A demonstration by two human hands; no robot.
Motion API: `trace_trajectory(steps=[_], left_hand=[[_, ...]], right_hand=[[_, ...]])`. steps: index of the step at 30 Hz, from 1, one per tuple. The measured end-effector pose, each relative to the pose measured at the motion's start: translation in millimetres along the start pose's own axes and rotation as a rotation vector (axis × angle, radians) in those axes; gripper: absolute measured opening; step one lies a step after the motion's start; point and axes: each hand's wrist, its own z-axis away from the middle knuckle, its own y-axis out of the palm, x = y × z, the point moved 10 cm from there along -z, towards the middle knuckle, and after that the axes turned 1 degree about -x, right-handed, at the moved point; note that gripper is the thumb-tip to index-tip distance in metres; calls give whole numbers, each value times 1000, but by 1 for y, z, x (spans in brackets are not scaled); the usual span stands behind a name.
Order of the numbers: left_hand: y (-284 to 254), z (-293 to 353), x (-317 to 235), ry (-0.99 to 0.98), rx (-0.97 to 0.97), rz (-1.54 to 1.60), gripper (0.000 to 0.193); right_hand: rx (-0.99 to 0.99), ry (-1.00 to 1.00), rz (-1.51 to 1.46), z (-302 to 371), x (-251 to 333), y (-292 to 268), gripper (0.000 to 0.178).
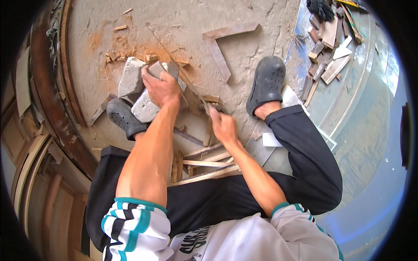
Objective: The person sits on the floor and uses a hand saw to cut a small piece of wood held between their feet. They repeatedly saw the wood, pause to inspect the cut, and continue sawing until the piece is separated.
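My left hand (163, 89) is closed around a block of wood (156, 68), pressing it over rough white masonry blocks (129, 78) between my feet. In my closed right hand (223, 126) is the handle end of a saw, its long thin blade (190, 83) slanting away to the far left. The blade passes along the right side of the wood block. Whether its teeth are in the wood I cannot tell. Orange sawdust (130, 45) is scattered on the ground just beyond the block. My fingers hide most of the saw's handle.
An L-shaped wooden piece (211, 37) lies on the concrete floor ahead. Wood offcuts (324, 52) are heaped at the far right beside a glass sheet (348, 126). Wood strips (204, 163) lie between my legs. Wooden panels (56, 204) stand at the left. My dark clogs (267, 80) flank the work.
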Motion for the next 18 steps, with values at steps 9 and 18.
trace_trajectory(steps=[9,18], left_hand=[[-1,-3,7,-71,-41,-7,56],[4,2,9,-82,-18,-50,56]], right_hand=[[-21,-39,-40,3,10,-3,79],[11,-47,-156,0,12,2,81]])
